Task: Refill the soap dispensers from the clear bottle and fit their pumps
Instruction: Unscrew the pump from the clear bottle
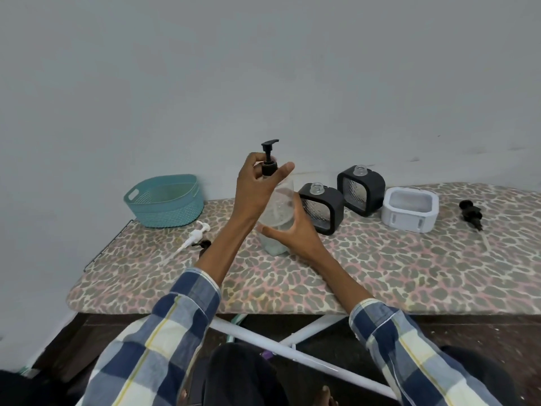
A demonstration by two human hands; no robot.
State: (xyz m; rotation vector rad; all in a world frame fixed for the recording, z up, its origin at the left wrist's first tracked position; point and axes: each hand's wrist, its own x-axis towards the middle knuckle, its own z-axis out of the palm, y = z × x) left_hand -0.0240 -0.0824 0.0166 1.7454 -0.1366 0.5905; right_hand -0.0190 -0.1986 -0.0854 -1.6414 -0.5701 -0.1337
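The leopard-print table [380, 268] carries two black dispensers [322, 210] at about two o'clock from the clear bottle [276, 224], both open-necked and pumpless, so refilling looks barely begun. The bottle stands near the table's middle, some liquid in its base. The right hand [289, 230] has its grip wrapped around the bottle's body; the left hand [256, 183], raised at twelve o'clock, pinches the black pump [269, 164] at the bottle's neck.

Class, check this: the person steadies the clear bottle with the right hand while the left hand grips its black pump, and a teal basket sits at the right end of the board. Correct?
One error. The head view shows the teal basket at the left end of the board, not the right. The rest holds: the right hand steadies the clear bottle and the left hand grips its black pump.
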